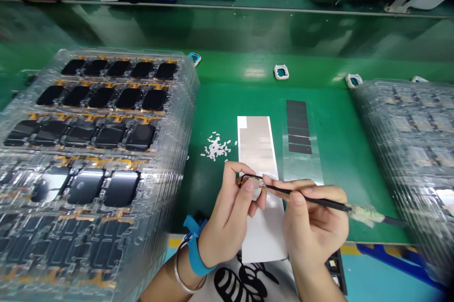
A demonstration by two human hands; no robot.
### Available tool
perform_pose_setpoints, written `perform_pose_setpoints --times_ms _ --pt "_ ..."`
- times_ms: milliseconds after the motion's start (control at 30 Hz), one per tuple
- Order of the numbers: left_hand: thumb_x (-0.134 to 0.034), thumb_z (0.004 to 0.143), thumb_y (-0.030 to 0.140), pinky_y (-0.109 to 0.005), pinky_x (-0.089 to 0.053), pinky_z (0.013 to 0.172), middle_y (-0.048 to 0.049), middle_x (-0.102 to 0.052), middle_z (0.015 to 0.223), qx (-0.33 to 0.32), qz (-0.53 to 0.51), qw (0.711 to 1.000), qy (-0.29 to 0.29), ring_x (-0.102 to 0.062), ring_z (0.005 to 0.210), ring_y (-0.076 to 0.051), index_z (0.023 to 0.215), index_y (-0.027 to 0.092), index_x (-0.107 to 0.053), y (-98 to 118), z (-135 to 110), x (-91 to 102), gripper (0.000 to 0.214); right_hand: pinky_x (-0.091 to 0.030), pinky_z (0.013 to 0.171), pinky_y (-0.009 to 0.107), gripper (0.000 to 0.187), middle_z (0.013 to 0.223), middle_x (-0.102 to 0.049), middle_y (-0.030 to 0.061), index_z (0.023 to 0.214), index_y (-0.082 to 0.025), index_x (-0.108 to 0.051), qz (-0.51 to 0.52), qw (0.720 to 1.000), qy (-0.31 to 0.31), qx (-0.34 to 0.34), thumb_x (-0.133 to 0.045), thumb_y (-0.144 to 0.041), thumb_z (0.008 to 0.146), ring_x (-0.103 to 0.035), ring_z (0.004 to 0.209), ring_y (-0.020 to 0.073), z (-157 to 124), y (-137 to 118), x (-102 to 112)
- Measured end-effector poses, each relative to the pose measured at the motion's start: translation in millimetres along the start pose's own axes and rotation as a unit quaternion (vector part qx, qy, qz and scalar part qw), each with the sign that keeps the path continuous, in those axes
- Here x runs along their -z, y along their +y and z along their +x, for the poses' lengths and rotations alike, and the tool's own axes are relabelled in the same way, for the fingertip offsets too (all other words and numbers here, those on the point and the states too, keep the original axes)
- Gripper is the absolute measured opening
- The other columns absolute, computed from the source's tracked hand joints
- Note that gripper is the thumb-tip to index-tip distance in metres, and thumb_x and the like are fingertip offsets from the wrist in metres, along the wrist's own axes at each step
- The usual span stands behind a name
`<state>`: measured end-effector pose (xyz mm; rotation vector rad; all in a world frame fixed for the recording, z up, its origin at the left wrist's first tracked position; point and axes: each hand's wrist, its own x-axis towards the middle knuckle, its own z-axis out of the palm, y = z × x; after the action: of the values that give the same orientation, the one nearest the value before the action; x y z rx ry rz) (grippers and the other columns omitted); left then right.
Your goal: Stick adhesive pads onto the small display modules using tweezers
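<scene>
My left hand (229, 212) is closed around a small square screen part (252, 187) with an orange flex edge, held above the green mat. My right hand (312, 219) pinches black tweezers (319, 201) whose tip touches that part. A blue strap and a metal bangle circle my left wrist (191, 257). Under my hands lies a white backing sheet (257, 150), and beside it a clear strip with dark rectangular stickers (300, 127).
A tall stack of clear trays with black screens (88, 150) stands at the left; another tray stack (414, 150) stands at the right. Small white scraps (216, 146) lie on the mat. White frames (281, 72) sit farther back. More trays and boxes line the rear shelf.
</scene>
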<state>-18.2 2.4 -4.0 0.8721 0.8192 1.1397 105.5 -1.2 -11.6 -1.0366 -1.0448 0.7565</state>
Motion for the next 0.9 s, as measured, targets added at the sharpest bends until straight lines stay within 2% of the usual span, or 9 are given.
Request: perform_pose_setpoints --times_ms 233,400,900 --pt "-0.034 0.112 0.034 -0.023 -0.037 0.061 0.0040 -0.052 0.076 0.007 0.000 1.000 0.000 -0.047 0.068 -0.011 0.109 0.025 -0.045 0.9 -0.4 0.4 0.014 -0.069 0.072 0.033 0.015 0.091 -0.076 0.0030 0.099 -0.022 -0.056 0.012 1.000 0.002 0.001 -0.062 -0.009 0.094 -0.078 0.092 0.0196 0.0 -0.3 -0.2" --pt "-0.035 0.111 0.035 -0.023 -0.038 0.060 0.0036 -0.052 0.075 0.009 0.002 1.000 0.005 -0.048 0.068 -0.011 0.108 0.024 -0.045 0.0 -1.2 -0.7 0.015 -0.069 0.070 0.033 0.014 0.089 -0.075 0.0033 0.099 -0.022 -0.055 -0.004 1.000 0.002 0.004 -0.062 -0.010 0.094 -0.078 0.092 0.0206 -1.4 0.4 0.5" --pt "-0.040 0.110 0.039 -0.024 -0.038 0.057 0.0027 -0.054 0.073 0.009 0.002 1.000 0.001 -0.046 0.063 -0.013 0.108 0.023 -0.044 0.3 1.3 -0.2 0.017 -0.069 0.073 0.035 0.015 0.089 -0.075 0.0026 0.099 -0.021 -0.057 0.037 0.999 0.012 -0.005 -0.061 -0.008 0.094 -0.079 0.091 0.0205 -2.7 1.1 0.0"
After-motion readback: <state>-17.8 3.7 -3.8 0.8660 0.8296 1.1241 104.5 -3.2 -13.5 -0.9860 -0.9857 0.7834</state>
